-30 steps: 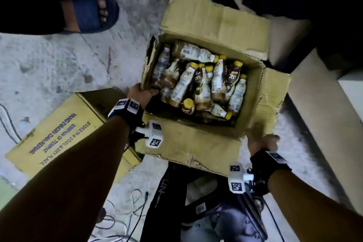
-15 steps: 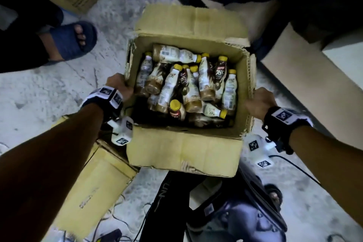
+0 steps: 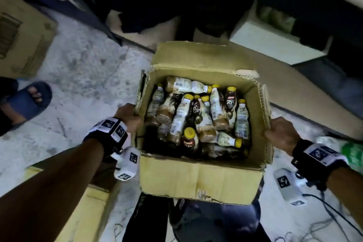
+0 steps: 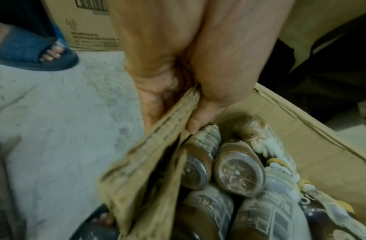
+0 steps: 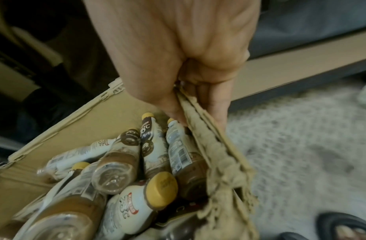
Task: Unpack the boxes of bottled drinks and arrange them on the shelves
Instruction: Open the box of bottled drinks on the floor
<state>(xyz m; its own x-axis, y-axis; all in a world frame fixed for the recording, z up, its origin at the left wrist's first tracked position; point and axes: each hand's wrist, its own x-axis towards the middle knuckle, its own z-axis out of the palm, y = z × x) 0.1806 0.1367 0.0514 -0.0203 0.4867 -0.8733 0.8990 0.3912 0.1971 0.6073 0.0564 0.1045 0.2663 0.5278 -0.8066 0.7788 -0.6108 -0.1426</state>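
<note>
An open cardboard box point(image 3: 196, 179) hangs above the floor between my two hands. Several yellow-capped coffee bottles point(image 3: 196, 118) lie jumbled inside it. My left hand point(image 3: 128, 116) grips the folded left wall point(image 4: 157, 129), thumb inside against a bottle point(image 4: 206, 139), fingers outside. My right hand point(image 3: 280, 133) grips the folded right wall point(image 5: 208, 138) the same way, thumb inside beside the bottles point(image 5: 153, 146). The box's far flap point(image 3: 196, 57) stands open.
A flattened yellow carton point(image 3: 84, 212) lies on the concrete floor at lower left. Another person's foot in a blue sandal point(image 3: 29, 102) stands at left, with a brown carton point(image 3: 19, 35) behind. Low shelf boards point(image 3: 294, 92) and white boxes point(image 3: 275, 43) lie ahead. Cables point(image 3: 334, 218) trail at right.
The box has been lifted and carried forward and to the right, toward the shelving. My right hand moved from the near corner to the right wall. The sandal and flat carton slid left and back.
</note>
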